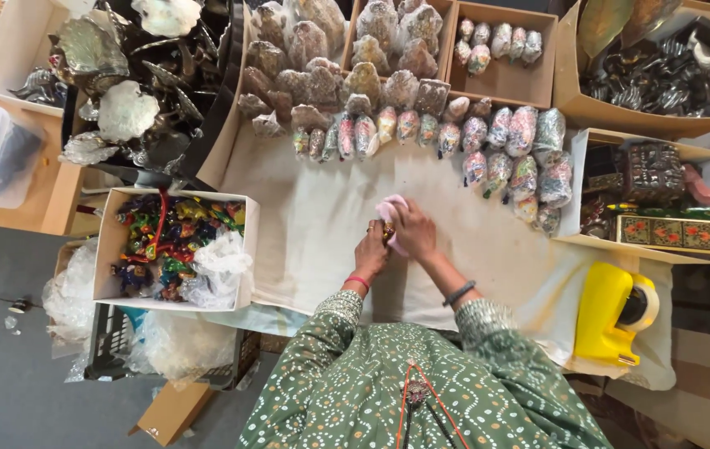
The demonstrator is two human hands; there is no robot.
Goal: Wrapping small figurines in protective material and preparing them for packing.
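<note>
- Bench [305, 241]: bare cloth is open across the middle, left and right of both hands.
- Far edge: rows of wrapped figurines [421, 129] stand close together; no passage between them.
- Left edge: open box of coloured trinkets [174, 245] blocks sideways reach.
- Right edge: cardboard tray of ornate boxes [654, 191] closes that side.
- Near right corner: yellow tape dispenser [613, 312] occupies it; a cloth strip stays free between dispenser and right forearm.
</note>
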